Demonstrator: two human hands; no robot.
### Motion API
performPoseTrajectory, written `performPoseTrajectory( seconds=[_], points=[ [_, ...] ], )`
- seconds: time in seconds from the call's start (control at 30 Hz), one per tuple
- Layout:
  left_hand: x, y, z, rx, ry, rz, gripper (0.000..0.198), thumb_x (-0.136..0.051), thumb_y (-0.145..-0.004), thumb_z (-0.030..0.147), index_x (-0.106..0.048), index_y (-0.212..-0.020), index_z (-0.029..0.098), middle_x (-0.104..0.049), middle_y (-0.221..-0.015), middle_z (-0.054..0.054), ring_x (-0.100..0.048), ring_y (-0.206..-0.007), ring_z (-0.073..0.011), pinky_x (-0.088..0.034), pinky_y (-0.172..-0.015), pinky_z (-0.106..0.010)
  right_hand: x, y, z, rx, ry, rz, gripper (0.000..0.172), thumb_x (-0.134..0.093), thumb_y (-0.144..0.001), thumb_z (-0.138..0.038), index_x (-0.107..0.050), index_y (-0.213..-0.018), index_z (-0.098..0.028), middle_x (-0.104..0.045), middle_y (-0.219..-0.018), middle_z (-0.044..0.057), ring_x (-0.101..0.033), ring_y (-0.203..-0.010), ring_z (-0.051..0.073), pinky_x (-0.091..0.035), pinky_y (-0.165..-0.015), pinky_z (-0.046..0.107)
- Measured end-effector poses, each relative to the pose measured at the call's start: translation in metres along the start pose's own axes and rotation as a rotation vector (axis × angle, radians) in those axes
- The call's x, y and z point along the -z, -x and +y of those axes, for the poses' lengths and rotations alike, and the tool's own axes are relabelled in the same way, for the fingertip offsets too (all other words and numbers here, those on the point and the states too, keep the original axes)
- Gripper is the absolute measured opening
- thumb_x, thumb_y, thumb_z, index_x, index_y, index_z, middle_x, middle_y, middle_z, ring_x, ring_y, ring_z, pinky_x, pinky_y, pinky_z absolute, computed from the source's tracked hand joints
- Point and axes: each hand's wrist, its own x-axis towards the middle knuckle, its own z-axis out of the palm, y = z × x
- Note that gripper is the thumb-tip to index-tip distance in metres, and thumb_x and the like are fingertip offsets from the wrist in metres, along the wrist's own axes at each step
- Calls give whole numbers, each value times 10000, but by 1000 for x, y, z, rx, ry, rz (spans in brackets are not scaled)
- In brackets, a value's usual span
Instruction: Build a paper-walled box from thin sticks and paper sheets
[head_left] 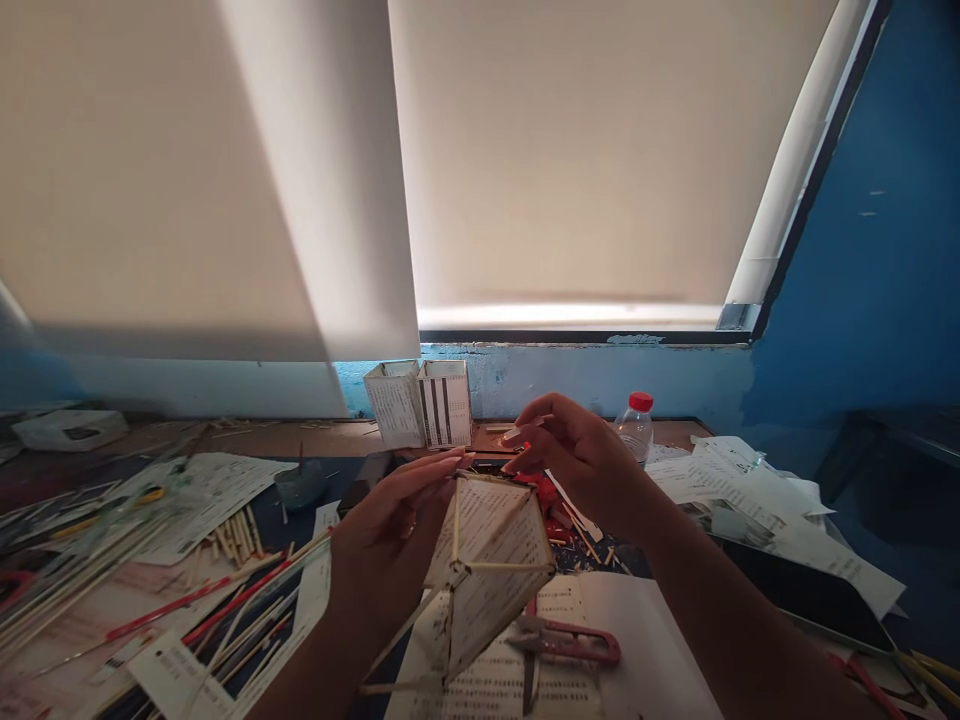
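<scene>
A small box frame of thin wooden sticks covered with printed paper [491, 560] hangs tilted over the desk. My left hand [386, 545] holds its left side, fingers stretched along the top edge. My right hand [570, 450] hovers at the frame's top right corner, fingertips pinched close to the stick there; what it pinches, if anything, is too small to name.
Two finished paper-covered boxes [420, 402] stand by the wall under the window blind. Red-handled snips [562, 640] lie on printed sheets below the frame. Loose sticks [112, 560] cover the left; a bottle [636, 425], paper scraps [750, 480] and a dark tablet [802, 590] sit right.
</scene>
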Motion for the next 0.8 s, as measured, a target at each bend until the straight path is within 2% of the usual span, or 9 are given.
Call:
performPoseTrajectory(
  seconds=[0.17, 0.33, 0.47, 0.7, 0.8],
  points=[
    [1, -1, 0, 28, 7, -18, 198, -751, -892, 176, -816, -1058, 263, -822, -1104, -54, -753, -1035, -212, -598, -933, -289, -4, 2, -2, -3, -36, -47, 136, -525, -1045, -360, -589, -1051, -240, -787, -1029, 52, -807, -828, 218, -629, -698, 322],
    [1, -2, 2, 88, 75, -90, 201, -761, -890, 221, -813, -1079, 263, -818, -1127, -62, -744, -1082, -242, -597, -944, -302, -11, 5, -8, 16, -43, -55, 126, -527, -1046, -348, -589, -1036, -239, -781, -1001, 48, -803, -870, 227, -638, -739, 345],
    [1, -2, 4, 156, 80, -115, 210, -766, -893, 248, -802, -1099, 259, -819, -1125, -67, -757, -1048, -238, -603, -923, -300, -14, 7, -13, 27, -48, -53, 129, -542, -1042, -355, -599, -1045, -239, -777, -965, 43, -799, -892, 228, -648, -775, 363],
    [5, -3, -7, 272, 195, -190, 288, -775, -901, 232, -747, -1181, 290, -804, -1199, -55, -740, -1113, -205, -592, -911, -248, -20, 3, -10, 54, -360, -96, 102, -595, -1024, -334, -625, -1036, -238, -778, -946, 30, -784, -962, 205, -639, -919, 391],
    [7, -5, -11, 301, 196, -167, 275, -785, -893, 238, -750, -1164, 272, -810, -1175, -59, -735, -1124, -193, -579, -918, -221, -17, 0, -10, 95, -474, -33, 68, -621, -1014, -312, -631, -1023, -246, -803, -974, 31, -787, -987, 213, -641, -933, 399]
  ],
)
